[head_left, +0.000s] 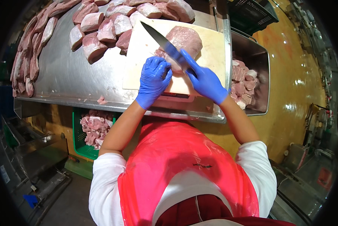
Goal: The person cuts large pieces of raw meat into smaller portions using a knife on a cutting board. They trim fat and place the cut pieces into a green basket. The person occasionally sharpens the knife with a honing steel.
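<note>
Knife [160,40] in right fingers [189,58]

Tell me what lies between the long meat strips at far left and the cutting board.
In the head view, metal table shows, with cut meat chunks across its far part and small scraps along its near edge.

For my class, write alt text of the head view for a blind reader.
A blue-gloved right hand holds a knife over a piece of meat on a pale cutting board; the gloved left hand is curled beside it. More meat lies on the metal table.
</note>
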`<action>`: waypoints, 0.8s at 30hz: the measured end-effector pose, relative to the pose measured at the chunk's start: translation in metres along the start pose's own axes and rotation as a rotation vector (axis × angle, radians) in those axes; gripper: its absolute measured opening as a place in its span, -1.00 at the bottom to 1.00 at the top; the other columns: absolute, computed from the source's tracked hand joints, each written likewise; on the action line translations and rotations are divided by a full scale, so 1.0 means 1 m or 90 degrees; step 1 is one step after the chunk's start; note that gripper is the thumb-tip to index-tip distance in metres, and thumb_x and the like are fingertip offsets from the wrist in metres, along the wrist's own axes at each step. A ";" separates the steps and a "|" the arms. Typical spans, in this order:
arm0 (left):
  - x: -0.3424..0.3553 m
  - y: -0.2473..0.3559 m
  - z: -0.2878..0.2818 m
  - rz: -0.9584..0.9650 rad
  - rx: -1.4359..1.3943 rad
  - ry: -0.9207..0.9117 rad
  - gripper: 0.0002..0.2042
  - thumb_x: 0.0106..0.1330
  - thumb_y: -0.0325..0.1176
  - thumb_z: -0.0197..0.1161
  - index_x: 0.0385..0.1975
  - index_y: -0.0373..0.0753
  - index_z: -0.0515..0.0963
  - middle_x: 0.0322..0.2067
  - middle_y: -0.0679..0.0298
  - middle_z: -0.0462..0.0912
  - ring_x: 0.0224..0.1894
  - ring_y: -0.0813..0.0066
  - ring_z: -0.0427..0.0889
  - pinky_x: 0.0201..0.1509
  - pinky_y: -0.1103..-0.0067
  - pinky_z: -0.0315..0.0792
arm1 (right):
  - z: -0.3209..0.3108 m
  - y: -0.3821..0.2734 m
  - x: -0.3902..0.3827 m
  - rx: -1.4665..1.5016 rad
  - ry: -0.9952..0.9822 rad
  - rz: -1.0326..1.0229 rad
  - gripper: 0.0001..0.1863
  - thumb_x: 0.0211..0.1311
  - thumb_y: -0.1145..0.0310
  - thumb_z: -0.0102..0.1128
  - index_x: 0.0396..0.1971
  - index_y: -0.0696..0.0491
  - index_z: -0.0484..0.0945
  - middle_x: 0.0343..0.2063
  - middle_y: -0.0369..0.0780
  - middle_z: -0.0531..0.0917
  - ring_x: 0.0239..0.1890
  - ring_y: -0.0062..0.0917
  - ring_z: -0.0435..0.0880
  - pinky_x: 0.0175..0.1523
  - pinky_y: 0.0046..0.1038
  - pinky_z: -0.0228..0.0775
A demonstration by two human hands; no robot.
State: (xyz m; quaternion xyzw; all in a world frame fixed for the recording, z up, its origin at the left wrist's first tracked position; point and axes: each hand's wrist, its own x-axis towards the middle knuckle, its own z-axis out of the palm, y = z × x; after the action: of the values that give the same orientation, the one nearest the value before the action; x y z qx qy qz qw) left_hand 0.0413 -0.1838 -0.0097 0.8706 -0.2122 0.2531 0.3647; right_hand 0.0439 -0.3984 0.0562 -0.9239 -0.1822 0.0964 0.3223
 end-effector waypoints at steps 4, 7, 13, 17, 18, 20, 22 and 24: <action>-0.009 -0.013 0.008 0.024 0.042 -0.029 -0.83 0.07 -0.48 0.35 -0.33 -0.20 0.56 -0.30 0.16 0.56 -0.10 0.09 0.54 -0.03 0.28 0.45 | -0.023 0.028 -0.068 -0.062 -0.123 0.033 -0.22 0.35 0.39 0.10 0.51 -0.40 0.07 -0.40 0.09 0.63 -0.40 0.00 0.64 -0.25 -0.12 0.46; -0.002 -0.012 -0.004 -0.056 0.026 -0.038 -0.85 0.07 -0.51 0.37 -0.36 -0.24 0.60 -0.29 0.15 0.61 -0.13 0.12 0.57 0.01 0.32 0.48 | -0.071 0.036 -0.100 -0.197 -0.217 0.066 -0.24 0.36 0.42 0.09 0.49 -0.43 0.11 -0.41 0.05 0.63 -0.46 -0.05 0.61 -0.30 -0.15 0.45; 0.014 0.050 -0.019 -0.082 -0.021 0.166 -0.79 0.15 -0.41 0.36 -0.19 -0.16 0.63 -0.17 0.13 0.55 -0.10 0.12 0.57 0.02 0.32 0.46 | -0.144 0.025 -0.120 -0.326 -0.087 -0.020 -0.27 0.33 0.52 0.11 0.46 -0.36 0.23 -0.35 -0.07 0.70 -0.39 -0.20 0.71 -0.28 -0.27 0.53; 0.022 0.073 0.005 0.029 0.046 -0.027 -0.71 0.07 -0.37 0.43 -0.17 -0.08 0.62 -0.18 0.17 0.56 -0.11 0.10 0.56 0.02 0.27 0.44 | -0.105 0.044 -0.068 0.002 0.204 -0.113 -0.29 0.39 0.49 0.13 0.49 -0.22 0.18 -0.33 -0.23 0.69 -0.43 -0.55 0.64 -0.30 -0.44 0.51; 0.022 0.068 0.009 0.016 0.077 -0.079 -0.72 0.05 -0.37 0.43 -0.20 -0.08 0.61 -0.20 0.18 0.56 -0.13 0.10 0.55 0.01 0.27 0.43 | -0.087 0.046 -0.057 0.069 0.238 -0.076 -0.30 0.42 0.47 0.12 0.50 -0.20 0.15 -0.36 -0.26 0.66 -0.45 -0.61 0.60 -0.33 -0.47 0.49; 0.021 0.046 0.010 0.036 0.092 -0.106 -0.73 -0.04 -0.44 0.41 -0.30 -0.09 0.57 -0.28 0.24 0.57 -0.22 0.11 0.52 -0.09 0.25 0.43 | -0.050 0.046 -0.033 0.367 0.182 0.187 -0.29 0.46 0.43 0.10 0.53 -0.15 0.07 -0.41 -0.31 0.60 -0.50 -0.71 0.50 -0.40 -0.55 0.45; 0.010 0.022 0.000 0.024 0.102 -0.060 -0.74 -0.04 -0.48 0.39 -0.31 -0.11 0.56 -0.32 0.23 0.57 -0.21 0.13 0.53 -0.10 0.26 0.44 | -0.020 0.038 -0.029 0.482 0.129 0.118 -0.27 0.48 0.40 0.08 0.55 -0.17 0.00 -0.43 -0.32 0.57 -0.54 -0.77 0.44 -0.45 -0.62 0.39; -0.006 0.011 -0.011 0.035 0.117 -0.059 -0.71 -0.07 -0.49 0.41 -0.31 -0.11 0.55 -0.30 0.24 0.55 -0.18 0.12 0.51 -0.08 0.30 0.46 | -0.002 0.024 -0.036 0.474 0.107 0.097 -0.27 0.47 0.41 0.07 0.54 -0.13 0.01 -0.48 -0.34 0.55 -0.59 -0.78 0.43 -0.53 -0.65 0.30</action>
State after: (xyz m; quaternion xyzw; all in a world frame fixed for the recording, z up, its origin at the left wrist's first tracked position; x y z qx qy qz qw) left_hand 0.0273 -0.1815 -0.0006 0.9049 -0.2289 0.2407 0.2660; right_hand 0.0182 -0.4309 0.0448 -0.7594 -0.0384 0.1038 0.6411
